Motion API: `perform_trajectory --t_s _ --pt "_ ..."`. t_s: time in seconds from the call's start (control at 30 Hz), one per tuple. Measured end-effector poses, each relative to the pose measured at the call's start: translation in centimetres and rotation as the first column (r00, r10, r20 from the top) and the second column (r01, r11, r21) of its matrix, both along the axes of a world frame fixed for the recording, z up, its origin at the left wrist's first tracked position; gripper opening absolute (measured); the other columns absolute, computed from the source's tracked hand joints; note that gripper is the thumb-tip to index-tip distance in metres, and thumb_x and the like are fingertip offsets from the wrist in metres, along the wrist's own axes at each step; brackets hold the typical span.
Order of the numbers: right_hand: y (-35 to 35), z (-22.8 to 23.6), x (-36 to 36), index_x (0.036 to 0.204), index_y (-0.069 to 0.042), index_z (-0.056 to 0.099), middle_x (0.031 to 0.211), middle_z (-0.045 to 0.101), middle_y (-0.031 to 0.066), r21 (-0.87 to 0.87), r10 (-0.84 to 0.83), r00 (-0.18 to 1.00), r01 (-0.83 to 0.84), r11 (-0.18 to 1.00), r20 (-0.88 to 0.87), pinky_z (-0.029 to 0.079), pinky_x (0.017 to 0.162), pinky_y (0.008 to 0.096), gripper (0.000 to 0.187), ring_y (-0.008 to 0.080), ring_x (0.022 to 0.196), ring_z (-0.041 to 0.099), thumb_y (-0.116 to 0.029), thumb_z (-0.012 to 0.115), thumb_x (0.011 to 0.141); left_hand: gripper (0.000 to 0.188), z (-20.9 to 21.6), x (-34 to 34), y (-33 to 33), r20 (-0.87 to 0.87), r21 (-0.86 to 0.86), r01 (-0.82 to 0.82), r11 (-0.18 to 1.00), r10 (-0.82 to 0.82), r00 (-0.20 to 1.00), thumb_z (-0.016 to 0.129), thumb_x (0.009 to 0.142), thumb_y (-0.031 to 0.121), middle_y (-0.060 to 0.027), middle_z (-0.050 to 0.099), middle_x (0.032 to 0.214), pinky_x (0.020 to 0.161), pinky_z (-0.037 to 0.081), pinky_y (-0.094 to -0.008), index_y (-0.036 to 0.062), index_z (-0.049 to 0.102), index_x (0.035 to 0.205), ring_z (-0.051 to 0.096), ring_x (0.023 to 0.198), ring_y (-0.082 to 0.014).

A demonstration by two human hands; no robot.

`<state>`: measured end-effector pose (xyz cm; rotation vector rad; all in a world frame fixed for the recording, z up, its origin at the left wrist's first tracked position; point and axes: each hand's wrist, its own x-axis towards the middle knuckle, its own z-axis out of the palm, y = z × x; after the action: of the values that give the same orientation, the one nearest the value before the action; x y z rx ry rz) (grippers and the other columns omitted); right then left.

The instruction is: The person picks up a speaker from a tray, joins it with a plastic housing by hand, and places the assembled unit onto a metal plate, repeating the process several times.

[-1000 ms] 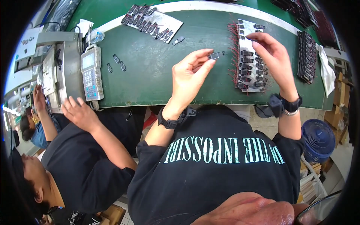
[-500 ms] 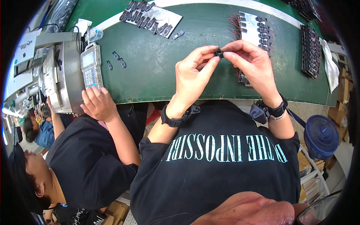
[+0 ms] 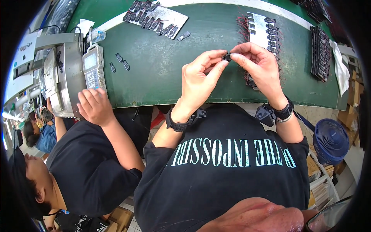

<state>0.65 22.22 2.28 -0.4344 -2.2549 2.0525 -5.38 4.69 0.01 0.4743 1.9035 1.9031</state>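
Between the fingertips of both hands, above the green table, is a small black rectangular part [image 3: 227, 57]. My left hand [image 3: 202, 75] pinches its left side with thumb and forefinger. On the other side my right hand [image 3: 259, 66] grips it the same way, and the fingertips partly cover it. Behind my right hand lies a white board [image 3: 259, 31] bearing rows of similar black parts with thin red wires. Another white board [image 3: 176, 20] with many small black parts sits at the far left, and one loose greyish part [image 3: 184, 36] lies beside it.
Several loose black parts [image 3: 119, 58] lie on the green table [image 3: 154, 85] near a handheld keypad device [image 3: 92, 65]. A co-worker's hand [image 3: 96, 107] is beside that device, by a metal machine [image 3: 71, 85]. Stacked black parts [image 3: 320, 54] stand at right; a blue fan [image 3: 331, 141] is below.
Both my hands have shifted very slightly with the black part, which looks a little turned between my fingers. The co-worker's hand has moved slightly left, off the keypad device.
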Motion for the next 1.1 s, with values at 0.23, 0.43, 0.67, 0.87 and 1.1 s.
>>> perform_trajectory --t_s 0.23,0.43,0.67,0.87,1.1 --pt "0.1 0.1 0.0 0.103 0.000 0.070 0.092 0.066 -0.0024 0.011 0.000 0.999 0.000 1.000 0.040 0.048 0.074 0.0183 0.012 0.0019 0.083 0.058 -0.007 0.070 0.093 0.025 -0.4 0.1 0.2 -0.047 0.026 -0.015 1.000 0.016 0.999 0.071 0.088 0.001 -0.0105 0.075 0.101 0.081 0.058 -0.0261 -0.0030 0.068 0.112 0.072 0.092 -0.0135" --pt "0.9 -0.2 0.0 0.105 0.000 0.069 0.098 0.066 -0.0008 0.204 0.059 0.998 -0.053 0.977 -0.024 0.050 0.080 0.0199 0.014 0.0039 0.091 0.060 -0.008 0.070 0.093 0.024 -0.1 0.0 0.2 -0.049 0.017 -0.001 1.000 0.002 0.999 0.071 0.088 0.002 -0.0107 0.075 0.100 0.081 0.058 -0.0265 -0.0030 0.068 0.111 0.072 0.092 -0.0142" --pt "1.4 0.8 -0.3 0.125 -0.002 0.058 0.108 0.062 0.0008 -0.142 0.165 0.985 -0.158 0.977 0.041 0.050 0.087 0.0221 0.034 0.0065 0.096 0.060 -0.006 0.068 0.093 0.024 0.5 0.4 0.3 -0.032 0.005 -0.004 1.000 0.004 0.999 0.072 0.088 0.002 -0.0118 0.075 0.100 0.081 0.058 -0.0268 -0.0031 0.067 0.110 0.072 0.092 -0.0148" --pt "1.5 0.2 -0.4 0.124 -0.002 0.055 0.109 0.060 0.0023 -0.237 0.214 0.977 -0.203 0.950 0.018 0.050 0.088 0.0232 0.032 0.0068 0.097 0.059 -0.003 0.065 0.094 0.021 0.5 0.7 0.4 0.018 0.041 -0.003 0.999 0.003 1.000 0.070 0.089 0.000 -0.0112 0.075 0.100 0.080 0.058 -0.0258 -0.0034 0.066 0.110 0.072 0.092 -0.0141" --pt "-0.1 0.2 0.2 0.121 0.000 0.055 0.108 0.059 0.0039 -0.022 0.145 0.987 -0.147 0.989 -0.074 0.051 0.089 0.0261 0.029 0.0105 0.100 0.060 0.000 0.064 0.093 0.021 0.5 0.4 0.5 0.283 0.160 -0.012 0.987 -0.034 0.958 0.067 0.092 -0.002 -0.0103 0.072 0.103 0.084 0.056 -0.0238 -0.0053 0.063 0.112 0.069 0.093 -0.0132"
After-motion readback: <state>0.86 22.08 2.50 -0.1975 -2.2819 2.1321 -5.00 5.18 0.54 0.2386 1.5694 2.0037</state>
